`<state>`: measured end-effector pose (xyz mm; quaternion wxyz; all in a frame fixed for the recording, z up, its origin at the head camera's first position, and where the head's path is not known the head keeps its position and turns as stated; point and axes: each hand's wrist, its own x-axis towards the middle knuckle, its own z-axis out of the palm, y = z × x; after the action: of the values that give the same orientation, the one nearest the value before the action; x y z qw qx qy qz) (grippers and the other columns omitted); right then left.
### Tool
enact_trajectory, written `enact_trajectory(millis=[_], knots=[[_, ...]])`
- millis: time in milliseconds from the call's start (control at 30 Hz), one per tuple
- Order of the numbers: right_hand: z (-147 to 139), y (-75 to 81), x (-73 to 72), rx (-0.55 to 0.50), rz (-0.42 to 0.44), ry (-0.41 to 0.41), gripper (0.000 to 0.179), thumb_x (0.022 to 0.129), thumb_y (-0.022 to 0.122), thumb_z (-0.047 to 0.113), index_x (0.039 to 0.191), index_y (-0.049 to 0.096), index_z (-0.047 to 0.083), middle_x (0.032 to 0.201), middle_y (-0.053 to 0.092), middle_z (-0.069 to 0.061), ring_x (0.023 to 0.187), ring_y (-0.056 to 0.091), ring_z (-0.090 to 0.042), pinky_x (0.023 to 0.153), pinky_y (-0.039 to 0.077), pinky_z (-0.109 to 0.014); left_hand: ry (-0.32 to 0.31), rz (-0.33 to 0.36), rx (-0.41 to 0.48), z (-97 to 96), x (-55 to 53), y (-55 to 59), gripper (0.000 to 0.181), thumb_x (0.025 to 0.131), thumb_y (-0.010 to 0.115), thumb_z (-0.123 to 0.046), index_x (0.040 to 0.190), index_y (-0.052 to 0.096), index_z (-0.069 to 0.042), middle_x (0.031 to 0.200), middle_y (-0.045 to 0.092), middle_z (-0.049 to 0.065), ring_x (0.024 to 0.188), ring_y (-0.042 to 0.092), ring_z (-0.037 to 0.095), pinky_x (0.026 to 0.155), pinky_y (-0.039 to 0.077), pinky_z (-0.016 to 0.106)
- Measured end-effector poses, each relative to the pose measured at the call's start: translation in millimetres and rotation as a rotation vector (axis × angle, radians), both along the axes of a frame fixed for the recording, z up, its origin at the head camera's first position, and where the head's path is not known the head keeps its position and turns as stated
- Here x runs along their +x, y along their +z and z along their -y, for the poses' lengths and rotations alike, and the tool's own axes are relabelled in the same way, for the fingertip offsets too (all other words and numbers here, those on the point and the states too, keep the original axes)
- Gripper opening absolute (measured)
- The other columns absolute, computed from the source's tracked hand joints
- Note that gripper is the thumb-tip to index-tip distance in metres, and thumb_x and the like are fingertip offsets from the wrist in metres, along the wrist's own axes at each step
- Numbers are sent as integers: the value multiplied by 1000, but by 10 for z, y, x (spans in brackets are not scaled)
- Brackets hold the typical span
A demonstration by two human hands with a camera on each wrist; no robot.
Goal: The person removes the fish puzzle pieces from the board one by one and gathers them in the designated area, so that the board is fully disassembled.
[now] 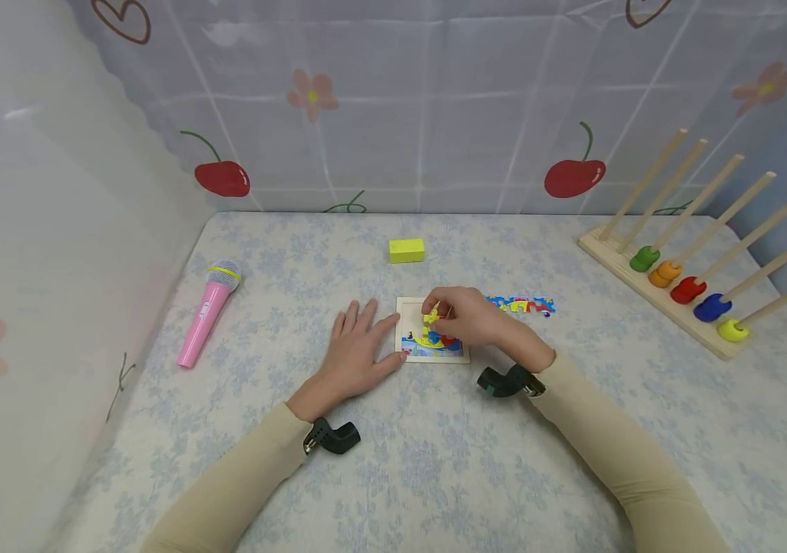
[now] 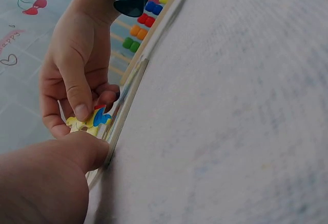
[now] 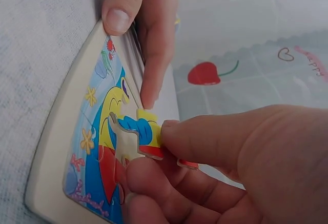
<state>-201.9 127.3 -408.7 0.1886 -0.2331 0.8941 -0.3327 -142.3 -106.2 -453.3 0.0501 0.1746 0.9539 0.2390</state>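
A jigsaw puzzle board [image 1: 399, 307] with a pale wooden frame lies on the table, its lower part filled with a sea picture. My right hand [image 1: 465, 313] pinches a yellow, blue and red puzzle piece [image 3: 147, 134] between thumb and fingers, tilted over the board. The left hand [image 1: 357, 357] lies with fingers spread at the board's left edge, its thumb [image 3: 117, 20] on the frame corner. Several joined puzzle pieces [image 1: 523, 305] lie just right of the board, partly behind the right hand.
A yellow block [image 1: 406, 250] stands behind the board. On the left lies a pink toy microphone [image 1: 208, 311]. At the right back, a wooden peg stand [image 1: 662, 296] holds coloured beads low on its tall pegs. A patterned curtain [image 1: 393, 107] hangs behind the table.
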Motion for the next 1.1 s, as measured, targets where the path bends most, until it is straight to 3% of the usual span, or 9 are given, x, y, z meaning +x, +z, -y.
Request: enact_trajectory(millis=[300,467,633,833,1100], knots=[[-73,86,-49,21,20,-39,21,93,72,11,112,65,9,84,60,-7,68,54,-18,62,46,-27,1,-5,10,-7,-5,21,65,95,60,-47,151,51,-17,167,26,24,156,12,51,123,10,67],[-212,141,-71,13,55,-76,22,94,71,10,113,63,5,85,62,-10,69,66,-19,64,55,-28,-2,6,16,-13,5,23,65,95,61,-47,152,51,-17,167,25,24,156,11,51,123,10,67],[-508,204,-64,-12,90,-125,22,94,69,6,115,62,1,91,61,-14,72,71,-21,69,61,-34,1,5,13,1,17,10,65,95,61,-46,152,50,-17,168,24,23,156,11,50,123,10,66],[-985,250,-11,36,57,-192,25,94,66,1,119,62,-3,96,62,-16,72,67,-18,68,60,-31,0,11,14,11,31,15,65,95,61,-46,152,49,-17,167,24,24,156,11,50,124,9,67],[-1352,138,54,48,72,-268,34,94,68,5,124,57,-7,89,71,-14,69,67,-17,63,58,-25,-1,3,17,-1,13,4,65,95,61,-45,152,49,-17,167,25,24,156,11,50,123,9,67]])
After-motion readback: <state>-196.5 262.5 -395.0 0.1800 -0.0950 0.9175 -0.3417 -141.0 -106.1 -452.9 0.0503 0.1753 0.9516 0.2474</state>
